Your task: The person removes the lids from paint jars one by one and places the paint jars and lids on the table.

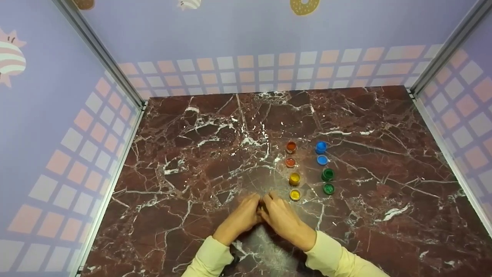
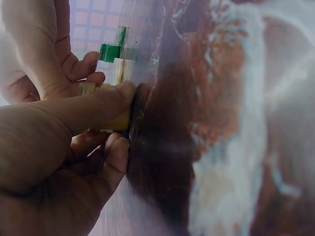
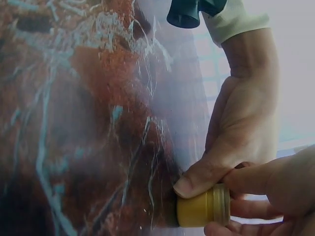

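Both hands meet near the table's front edge around a small yellow paint jar with a clear lid. My left hand grips the jar's yellow body, its thumb lying along the side. At the lid end, the fingers of my right hand hold the jar. The jar lies on its side in the right wrist view, where the camera is turned; in the head view the hands hide it almost wholly. Just beyond the hands are an open yellow jar and a yellow-filled lid.
Farther back stand an open orange-red jar and its lid. To their right are a blue jar, a blue lid, a green jar and a green lid. Patterned panels enclose the marbled table.
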`<state>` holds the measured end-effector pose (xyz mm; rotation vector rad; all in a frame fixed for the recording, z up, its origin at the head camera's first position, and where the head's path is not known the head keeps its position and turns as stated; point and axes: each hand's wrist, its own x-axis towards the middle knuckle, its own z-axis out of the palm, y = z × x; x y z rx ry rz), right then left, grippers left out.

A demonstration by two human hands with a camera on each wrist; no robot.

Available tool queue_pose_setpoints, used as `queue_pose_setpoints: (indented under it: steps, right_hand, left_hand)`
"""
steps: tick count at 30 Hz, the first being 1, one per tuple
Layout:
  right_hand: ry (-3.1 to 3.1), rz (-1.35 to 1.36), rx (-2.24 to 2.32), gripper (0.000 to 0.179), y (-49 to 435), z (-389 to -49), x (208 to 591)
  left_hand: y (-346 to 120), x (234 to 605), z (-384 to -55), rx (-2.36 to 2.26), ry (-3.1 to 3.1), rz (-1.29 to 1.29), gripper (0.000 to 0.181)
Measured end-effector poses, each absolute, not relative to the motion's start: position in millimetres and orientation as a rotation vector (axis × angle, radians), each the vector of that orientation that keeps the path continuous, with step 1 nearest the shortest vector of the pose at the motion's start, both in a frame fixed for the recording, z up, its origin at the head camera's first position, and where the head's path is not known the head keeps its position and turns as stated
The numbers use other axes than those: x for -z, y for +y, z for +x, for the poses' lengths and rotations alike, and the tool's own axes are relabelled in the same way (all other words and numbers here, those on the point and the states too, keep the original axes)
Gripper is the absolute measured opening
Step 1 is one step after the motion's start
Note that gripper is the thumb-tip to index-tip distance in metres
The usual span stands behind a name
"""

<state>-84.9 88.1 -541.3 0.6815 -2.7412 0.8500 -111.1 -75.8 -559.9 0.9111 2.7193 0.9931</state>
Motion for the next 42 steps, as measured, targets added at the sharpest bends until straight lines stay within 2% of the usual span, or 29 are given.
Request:
queue_pose_setpoints:
  steps: [9, 22, 32, 37, 42]
  right_hand:
    - [-2.791, 0.898, -1.028, 0.016, 99.4, -94.1, 537.1]
    - [-2.71, 1.204, -0.878, 0.015, 108.8, -100.8, 535.5]
    - [-2.673, 1.244, -0.932, 0.021, 112.2, -101.7, 533.7]
    - [-2.655, 1.189, -1.079, 0.021, 116.7, -99.5, 533.8]
    - [-2.671, 1.106, -1.169, 0.022, 125.3, -94.5, 537.6]
  left_hand:
    - [-76.8, 555.7, -107.5, -0.966, 2.681, 0.829, 0.034]
    - [-77.6, 554.1, -107.2, -0.924, 2.641, 0.772, 0.048]
    - [-76.3, 553.9, -108.2, -0.939, 2.657, 0.78, 0.044]
    - [-77.4, 555.0, -108.6, -1.001, 2.633, 0.781, 0.035]
    - [-77.0, 556.5, -107.9, -1.038, 2.636, 0.814, 0.034]
